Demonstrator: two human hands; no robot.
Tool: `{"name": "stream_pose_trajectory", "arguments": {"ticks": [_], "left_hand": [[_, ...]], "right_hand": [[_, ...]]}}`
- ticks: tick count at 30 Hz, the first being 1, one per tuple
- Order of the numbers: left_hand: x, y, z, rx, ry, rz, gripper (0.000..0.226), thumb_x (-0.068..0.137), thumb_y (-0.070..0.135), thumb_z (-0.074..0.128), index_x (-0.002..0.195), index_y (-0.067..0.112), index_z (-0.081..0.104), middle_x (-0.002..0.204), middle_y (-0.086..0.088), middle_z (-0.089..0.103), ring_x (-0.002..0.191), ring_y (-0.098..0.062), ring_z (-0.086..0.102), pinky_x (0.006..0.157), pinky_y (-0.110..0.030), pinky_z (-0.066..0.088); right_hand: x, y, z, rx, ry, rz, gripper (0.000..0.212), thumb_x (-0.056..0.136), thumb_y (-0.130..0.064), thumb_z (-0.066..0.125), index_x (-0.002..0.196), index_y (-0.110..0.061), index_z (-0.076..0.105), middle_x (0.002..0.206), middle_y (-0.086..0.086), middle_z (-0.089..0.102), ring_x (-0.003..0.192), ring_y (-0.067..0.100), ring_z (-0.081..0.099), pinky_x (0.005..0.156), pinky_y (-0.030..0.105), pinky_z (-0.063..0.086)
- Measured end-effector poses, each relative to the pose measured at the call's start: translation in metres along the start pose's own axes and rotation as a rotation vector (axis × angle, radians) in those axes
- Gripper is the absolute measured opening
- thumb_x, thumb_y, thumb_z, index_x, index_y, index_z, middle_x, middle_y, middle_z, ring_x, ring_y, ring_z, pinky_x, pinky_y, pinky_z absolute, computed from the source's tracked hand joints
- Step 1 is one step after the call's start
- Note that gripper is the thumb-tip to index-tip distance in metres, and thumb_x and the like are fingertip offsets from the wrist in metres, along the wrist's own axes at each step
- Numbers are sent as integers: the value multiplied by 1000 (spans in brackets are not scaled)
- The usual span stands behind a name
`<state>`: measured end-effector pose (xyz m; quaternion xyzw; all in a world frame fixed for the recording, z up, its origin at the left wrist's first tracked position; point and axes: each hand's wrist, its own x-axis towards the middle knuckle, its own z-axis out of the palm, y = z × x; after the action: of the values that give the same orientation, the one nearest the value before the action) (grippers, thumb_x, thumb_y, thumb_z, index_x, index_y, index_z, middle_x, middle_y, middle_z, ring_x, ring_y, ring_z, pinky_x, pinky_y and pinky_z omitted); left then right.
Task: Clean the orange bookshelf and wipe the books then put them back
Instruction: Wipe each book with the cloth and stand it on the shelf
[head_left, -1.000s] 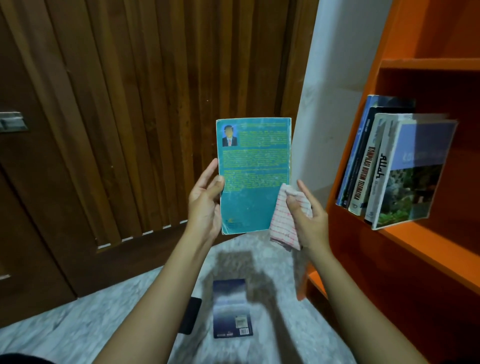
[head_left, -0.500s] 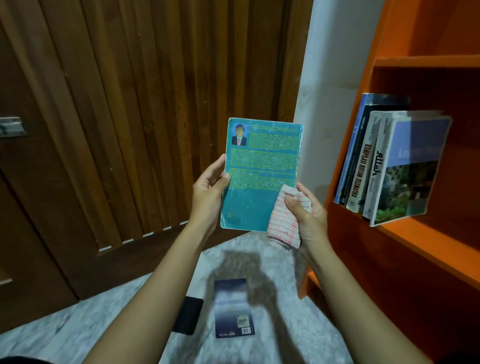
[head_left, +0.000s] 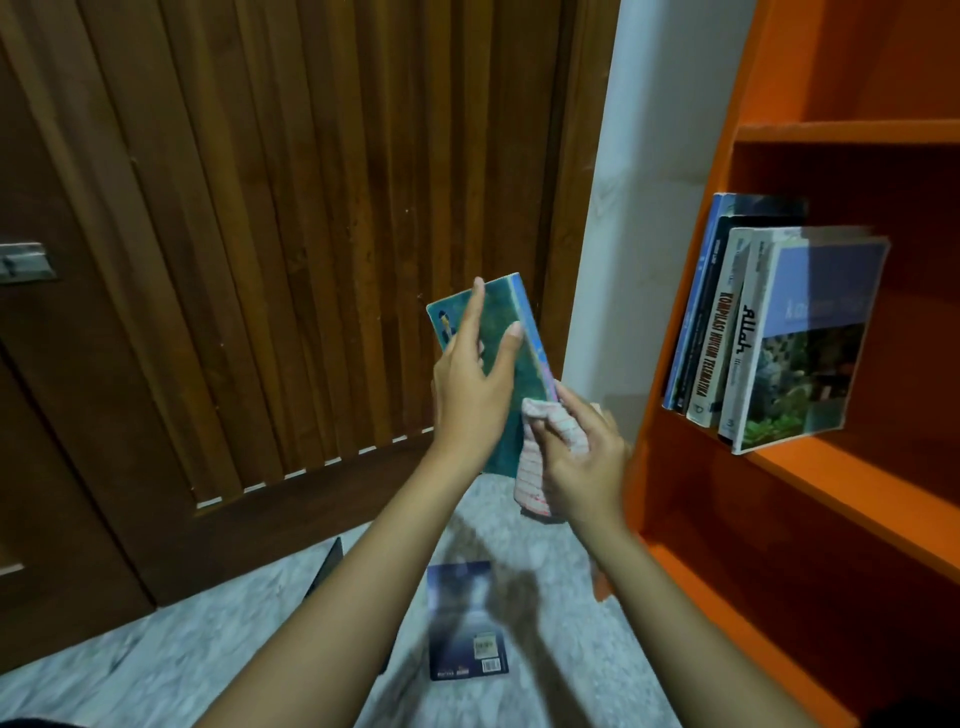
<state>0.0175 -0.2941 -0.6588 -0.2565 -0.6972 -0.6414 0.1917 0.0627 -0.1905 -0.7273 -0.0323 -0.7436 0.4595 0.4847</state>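
Note:
My left hand grips a teal paperback book, held upright and turned edge-on, its spine facing right. My right hand clutches a white cloth with red checks against the book's lower spine edge. The orange bookshelf stands at the right. Several books lean together on its middle shelf, the outermost with a landscape cover.
A dark blue book lies flat on the pale marbled floor below my arms, and a dark flat object shows partly beside my left forearm. A wooden slatted door fills the left, a white wall strip beside it.
The teal book has turned from back cover facing me to edge-on. My left hand shifted across its cover, and my right hand with the cloth moved onto its lower spine edge.

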Motion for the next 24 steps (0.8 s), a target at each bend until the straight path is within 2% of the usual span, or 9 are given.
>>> {"name": "stream_pose_trajectory", "arguments": {"ticks": [2, 3, 6, 8, 11, 16, 19, 21, 24], "left_hand": [[-1, -1, 0, 86, 24, -22, 63, 92, 49, 50, 145, 45, 16, 120, 2, 59, 105, -14, 59, 86, -39, 55], [-1, -1, 0, 112, 37, -35, 65, 91, 50, 50, 145, 44, 15, 117, 0, 60, 103, -16, 61, 84, -35, 55], [-3, 2, -1, 166, 99, -11, 63, 93, 42, 52, 147, 33, 21, 97, 1, 63, 77, -10, 62, 59, -11, 48], [-3, 0, -3, 181, 134, 27, 57, 96, 34, 50, 146, 26, 26, 80, 1, 60, 59, -7, 56, 49, -13, 43], [-3, -3, -6, 150, 164, 34, 53, 98, 28, 46, 146, 22, 24, 77, -5, 63, 60, -13, 60, 54, -36, 53], [3, -4, -22, -42, 249, 48, 52, 99, 16, 42, 147, 16, 21, 99, -8, 63, 84, -12, 66, 64, -19, 56], [9, -5, -31, -128, 316, 67, 47, 99, 13, 42, 144, 15, 28, 91, 1, 63, 79, -4, 65, 62, -15, 52], [11, -8, -36, -216, 341, 42, 44, 99, 13, 41, 142, 15, 32, 88, -1, 64, 77, -2, 66, 62, -14, 51], [8, -8, -40, -307, 292, -1, 42, 99, 11, 41, 141, 14, 37, 97, -27, 61, 75, -20, 65, 60, -13, 48]], "right_hand": [[-8, 2, 4, -115, 4, -91, 39, 74, -10, 65, 113, -15, 68, 81, 5, 65, 78, 24, 58, 69, 29, 44], [-11, 2, 6, -143, 13, -115, 40, 73, -8, 64, 113, -13, 68, 79, 6, 65, 76, 26, 57, 68, 30, 43], [-22, 4, 11, -186, 36, -152, 44, 71, -3, 66, 115, -11, 67, 78, 7, 64, 75, 24, 55, 68, 20, 37], [-27, 5, 16, -197, 23, -166, 49, 70, 0, 71, 117, -10, 65, 79, 6, 64, 75, 23, 54, 70, 17, 37], [-31, 3, 20, -184, -5, -203, 48, 70, -3, 72, 117, -10, 65, 81, 8, 65, 75, 24, 56, 71, 17, 40], [-25, -7, 20, -26, -104, -190, 35, 82, -25, 63, 115, -16, 65, 81, 5, 67, 73, 9, 57, 67, 13, 43], [-14, -12, 17, 134, -117, -62, 28, 85, -16, 67, 112, -13, 66, 99, 7, 69, 86, -8, 60, 76, 6, 43], [0, -14, 11, 207, -65, 60, 28, 85, -9, 66, 112, -14, 66, 103, 17, 68, 85, -5, 60, 75, 9, 46], [25, -22, 5, 186, 5, 54, 29, 84, -15, 68, 113, -14, 66, 99, 14, 66, 82, 9, 58, 74, 18, 50]]}}
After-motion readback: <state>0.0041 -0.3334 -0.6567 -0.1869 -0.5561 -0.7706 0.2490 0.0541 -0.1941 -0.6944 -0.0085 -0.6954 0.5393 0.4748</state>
